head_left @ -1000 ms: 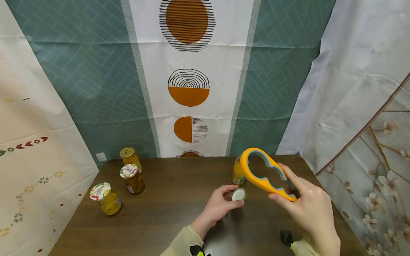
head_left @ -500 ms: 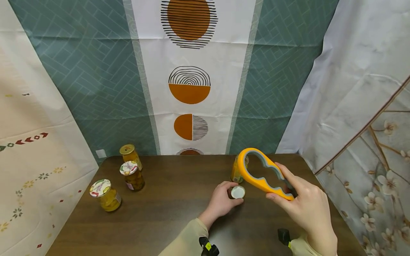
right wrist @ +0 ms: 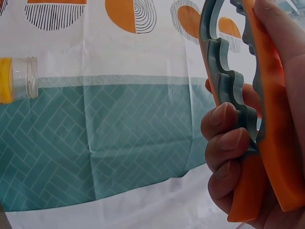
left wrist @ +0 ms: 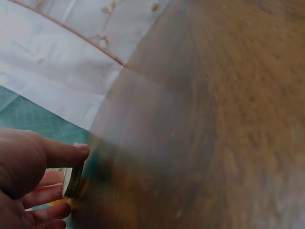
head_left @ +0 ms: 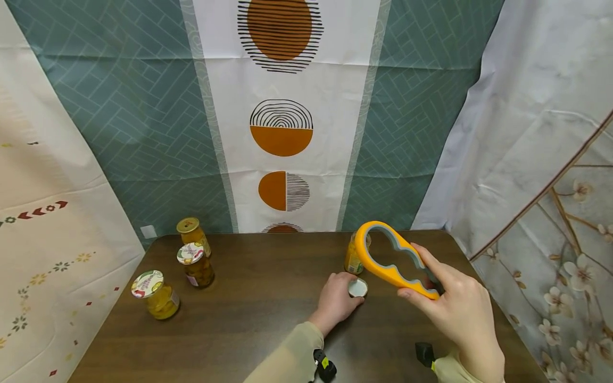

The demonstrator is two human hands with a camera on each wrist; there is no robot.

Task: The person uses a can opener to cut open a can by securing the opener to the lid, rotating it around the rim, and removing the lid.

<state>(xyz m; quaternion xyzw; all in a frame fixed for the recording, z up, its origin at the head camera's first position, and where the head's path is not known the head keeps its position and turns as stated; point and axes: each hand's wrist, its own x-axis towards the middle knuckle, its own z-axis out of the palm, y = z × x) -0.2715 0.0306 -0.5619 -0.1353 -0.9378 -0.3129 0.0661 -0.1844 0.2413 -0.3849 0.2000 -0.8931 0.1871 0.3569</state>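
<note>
A small jar lid, its pale underside facing up, is pinched between the thumb and fingers of my left hand close over the table. In the left wrist view the lid shows edge-on beneath the thumb. My right hand grips a yellow-orange jar opener with a grey scalloped inner edge, raised in the air. Just behind the lid stands a jar with yellow contents, partly hidden by the opener. The right wrist view shows this jar's bare glass mouth, with no lid on it.
On the left of the brown table are three lidded jars: a gold-topped one at the back, a dark one, and a yellow one nearer the front. Patterned cloth hangs behind the table and along both sides.
My left hand has lowered the lid toward the table and turned it flatter, its underside now up. The right hand shifted slightly left with the opener, then stayed put.
</note>
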